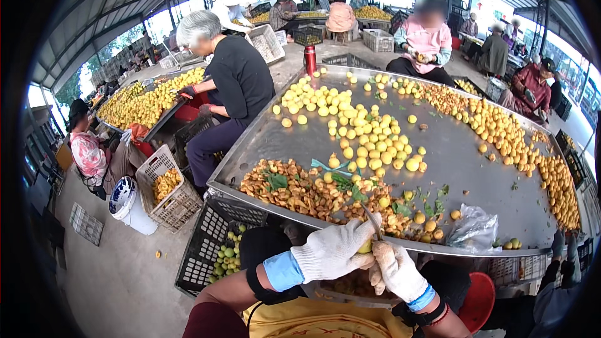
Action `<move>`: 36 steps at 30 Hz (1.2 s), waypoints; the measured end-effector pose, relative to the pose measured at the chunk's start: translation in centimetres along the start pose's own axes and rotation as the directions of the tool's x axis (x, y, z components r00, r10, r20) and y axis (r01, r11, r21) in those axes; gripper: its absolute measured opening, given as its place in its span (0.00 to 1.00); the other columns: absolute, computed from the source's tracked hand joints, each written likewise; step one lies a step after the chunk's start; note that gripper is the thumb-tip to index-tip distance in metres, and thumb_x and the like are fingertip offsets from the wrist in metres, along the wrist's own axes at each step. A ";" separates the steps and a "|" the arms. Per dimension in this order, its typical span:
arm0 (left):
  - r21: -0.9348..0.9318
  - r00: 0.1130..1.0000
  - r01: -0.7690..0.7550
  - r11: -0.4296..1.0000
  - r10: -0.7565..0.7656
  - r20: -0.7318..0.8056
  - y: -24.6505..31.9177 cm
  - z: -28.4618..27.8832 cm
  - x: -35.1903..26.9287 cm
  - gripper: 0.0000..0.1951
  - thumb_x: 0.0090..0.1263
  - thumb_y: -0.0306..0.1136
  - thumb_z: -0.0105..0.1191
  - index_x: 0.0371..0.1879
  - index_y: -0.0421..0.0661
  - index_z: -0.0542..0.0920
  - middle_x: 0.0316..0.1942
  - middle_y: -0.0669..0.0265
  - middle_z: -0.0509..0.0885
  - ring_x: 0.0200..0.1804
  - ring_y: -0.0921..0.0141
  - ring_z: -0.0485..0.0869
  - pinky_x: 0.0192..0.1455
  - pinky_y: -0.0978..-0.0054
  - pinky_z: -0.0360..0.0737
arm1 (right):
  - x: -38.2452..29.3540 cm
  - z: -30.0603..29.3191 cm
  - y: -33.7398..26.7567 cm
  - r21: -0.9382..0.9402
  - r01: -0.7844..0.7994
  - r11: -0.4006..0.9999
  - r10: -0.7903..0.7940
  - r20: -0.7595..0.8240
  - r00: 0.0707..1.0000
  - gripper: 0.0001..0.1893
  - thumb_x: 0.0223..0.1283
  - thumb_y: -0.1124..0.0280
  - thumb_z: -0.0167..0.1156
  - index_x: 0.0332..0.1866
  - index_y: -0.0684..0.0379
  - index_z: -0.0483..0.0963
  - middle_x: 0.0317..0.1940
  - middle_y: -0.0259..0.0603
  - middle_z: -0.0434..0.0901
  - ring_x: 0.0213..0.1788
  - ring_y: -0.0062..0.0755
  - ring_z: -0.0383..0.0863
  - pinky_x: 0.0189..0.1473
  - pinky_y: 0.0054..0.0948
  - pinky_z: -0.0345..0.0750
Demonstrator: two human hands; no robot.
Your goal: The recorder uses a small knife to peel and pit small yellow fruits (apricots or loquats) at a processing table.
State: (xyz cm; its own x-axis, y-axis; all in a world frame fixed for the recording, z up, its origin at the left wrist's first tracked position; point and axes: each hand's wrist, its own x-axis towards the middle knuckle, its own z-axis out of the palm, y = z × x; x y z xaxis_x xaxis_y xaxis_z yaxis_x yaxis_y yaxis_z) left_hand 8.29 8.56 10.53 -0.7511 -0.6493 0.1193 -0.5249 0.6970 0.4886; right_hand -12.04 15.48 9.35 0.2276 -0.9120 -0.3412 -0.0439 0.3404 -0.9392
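Note:
Both my hands, in white knit gloves with blue cuffs, meet above a tub at the front edge of a metal table (272, 124). My left hand (335, 249) grips a yellow-green stone fruit (365, 246), apparently an apricot, mostly covered by fingers. In my right hand (396, 267) is a small curved knife (374, 222); its blade points up past the fruit and its handle is hidden. Just beyond lies a heap of cut fruit pieces (286, 183) with green leaves. Whole yellow fruit (375, 148) is spread farther up the table. The tub (352, 293) sits below my hands.
A crumpled clear plastic bag (474, 227) lies near the table's front edge. A black crate (211, 239) of greenish fruit stands at my left, a red bucket (476, 303) at my right. Co-workers sit around: one left (239, 80), one across (425, 42). A red flask (310, 60) stands at the far corner.

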 end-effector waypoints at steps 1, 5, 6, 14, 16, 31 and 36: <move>-0.045 0.999 -0.030 0.999 0.030 -0.018 -0.1 -0.2 0.3 0.44 0.75 0.51 0.57 0.82 0.46 0.51 0.56 0.46 0.75 0.50 0.47 0.83 0.49 0.58 0.83 | 0.0 -0.2 0.3 0.051 0.010 0.999 -0.011 0.008 1.000 0.24 0.80 0.49 0.52 0.52 0.66 0.74 0.25 0.40 0.81 0.19 0.23 0.79 0.22 0.22 0.77; -0.841 0.989 0.086 0.535 -0.145 0.010 0.1 -1.0 0.1 0.32 0.78 0.43 0.55 0.76 0.41 0.65 0.57 0.56 0.78 0.50 0.61 0.83 0.54 0.65 0.82 | -0.5 1.5 -1.6 0.021 0.312 0.950 -0.306 -0.153 0.940 0.17 0.78 0.58 0.56 0.48 0.66 0.74 0.27 0.40 0.84 0.21 0.23 0.81 0.25 0.22 0.80; -0.898 0.944 -0.075 0.434 -0.260 -0.205 0.0 0.5 0.4 0.23 0.81 0.42 0.48 0.65 0.38 0.76 0.46 0.64 0.82 0.38 0.75 0.80 0.39 0.76 0.79 | -0.5 2.0 -1.7 -0.128 0.355 0.926 -0.374 -0.191 0.907 0.17 0.78 0.58 0.56 0.50 0.65 0.74 0.27 0.40 0.84 0.21 0.21 0.81 0.25 0.21 0.79; -0.619 0.815 -0.135 0.773 -0.269 -0.514 -0.2 2.8 1.0 0.15 0.80 0.38 0.47 0.45 0.38 0.81 0.36 0.57 0.84 0.38 0.58 0.84 0.40 0.63 0.80 | -0.8 3.8 -2.8 -0.160 0.149 0.976 -0.181 -0.204 0.962 0.16 0.79 0.57 0.55 0.47 0.63 0.74 0.19 0.35 0.78 0.18 0.21 0.78 0.22 0.24 0.77; -0.409 0.790 -0.165 0.897 -0.128 -0.599 -0.1 1.7 1.0 0.14 0.78 0.36 0.47 0.45 0.38 0.82 0.39 0.56 0.85 0.38 0.55 0.84 0.41 0.62 0.81 | -0.8 4.0 -2.3 -0.141 0.189 0.972 -0.216 -0.209 0.954 0.17 0.79 0.56 0.55 0.47 0.63 0.75 0.19 0.35 0.78 0.17 0.22 0.78 0.22 0.24 0.77; -0.990 0.924 -0.132 0.044 -0.356 -0.139 0.2 -0.4 4.6 0.32 0.87 0.56 0.32 0.46 0.39 0.85 0.35 0.61 0.87 0.24 0.74 0.80 0.23 0.81 0.77 | 0.7 1.4 -2.4 0.669 0.070 0.740 -0.162 0.077 0.984 0.27 0.81 0.41 0.43 0.41 0.58 0.72 0.12 0.31 0.65 0.08 0.25 0.63 0.11 0.24 0.62; -0.959 0.902 -0.238 0.151 -0.332 -0.276 0.2 1.7 4.7 0.37 0.83 0.65 0.31 0.51 0.40 0.83 0.32 0.63 0.83 0.20 0.77 0.76 0.22 0.82 0.75 | -0.3 -0.5 0.2 0.211 0.314 0.926 -0.270 -0.212 0.939 0.20 0.78 0.55 0.55 0.47 0.66 0.78 0.21 0.36 0.79 0.17 0.20 0.76 0.23 0.19 0.75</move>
State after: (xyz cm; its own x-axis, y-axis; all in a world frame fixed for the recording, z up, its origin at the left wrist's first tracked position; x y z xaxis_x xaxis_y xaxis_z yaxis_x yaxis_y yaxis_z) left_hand 3.94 6.14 9.69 -0.3929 -0.9010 0.1839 0.4832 -0.0322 0.8749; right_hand -12.65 15.70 9.27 0.0197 -0.9970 -0.0745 0.2363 0.0770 -0.9686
